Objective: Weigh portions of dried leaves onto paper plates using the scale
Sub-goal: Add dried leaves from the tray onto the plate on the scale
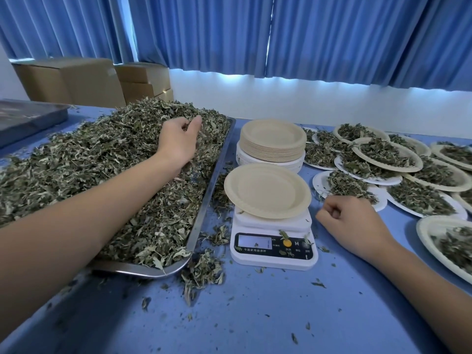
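One metal tray (143,272) heaped with dried leaves (102,162) left of the scale (273,259), left hand (178,141) on the heap, seemingly pinching leaves, empty paper plate (267,191) atop the scale, right hand (350,218) clenched just right of it, filled plates (388,154) farther right.

One scale (273,251); one empty plate (267,191) atop; one plate stack (273,141) behind; two steel trays (202,215) left; about twelve filled plates (320,182) right.

Leaf tray (132,271) left of scale (273,247), plate (267,191) on it; plate stack (273,139) behind, filled plates (320,183) right
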The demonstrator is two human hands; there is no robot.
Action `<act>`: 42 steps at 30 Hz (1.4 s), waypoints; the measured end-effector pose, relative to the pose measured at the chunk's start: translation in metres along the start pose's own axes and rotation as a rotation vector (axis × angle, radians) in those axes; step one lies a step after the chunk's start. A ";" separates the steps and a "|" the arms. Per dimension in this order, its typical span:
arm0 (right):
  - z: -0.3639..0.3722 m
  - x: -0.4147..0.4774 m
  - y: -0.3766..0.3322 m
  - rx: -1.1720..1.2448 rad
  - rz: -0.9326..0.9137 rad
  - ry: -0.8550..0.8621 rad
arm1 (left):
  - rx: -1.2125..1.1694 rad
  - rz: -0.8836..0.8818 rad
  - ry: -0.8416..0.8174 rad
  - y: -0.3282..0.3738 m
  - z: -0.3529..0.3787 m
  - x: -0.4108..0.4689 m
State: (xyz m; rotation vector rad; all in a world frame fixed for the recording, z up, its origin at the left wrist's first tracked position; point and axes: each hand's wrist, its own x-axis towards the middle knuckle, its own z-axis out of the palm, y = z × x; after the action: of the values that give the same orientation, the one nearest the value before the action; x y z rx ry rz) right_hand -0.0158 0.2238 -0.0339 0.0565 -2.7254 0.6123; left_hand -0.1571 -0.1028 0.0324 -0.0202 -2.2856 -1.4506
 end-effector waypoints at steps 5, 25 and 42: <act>-0.002 0.000 -0.001 0.005 0.000 -0.003 | -0.132 0.131 -0.283 0.041 0.028 -0.026; -0.003 0.001 -0.001 -0.005 0.026 -0.023 | 0.764 0.099 -0.492 -0.025 -0.001 0.009; -0.003 0.000 0.001 0.044 0.018 -0.034 | 0.657 0.062 -0.646 -0.017 0.002 -0.006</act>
State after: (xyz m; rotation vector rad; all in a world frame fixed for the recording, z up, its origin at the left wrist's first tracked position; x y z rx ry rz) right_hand -0.0154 0.2263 -0.0316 0.0533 -2.7478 0.6818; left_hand -0.1564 -0.1073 0.0151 -0.4074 -3.1428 -0.6417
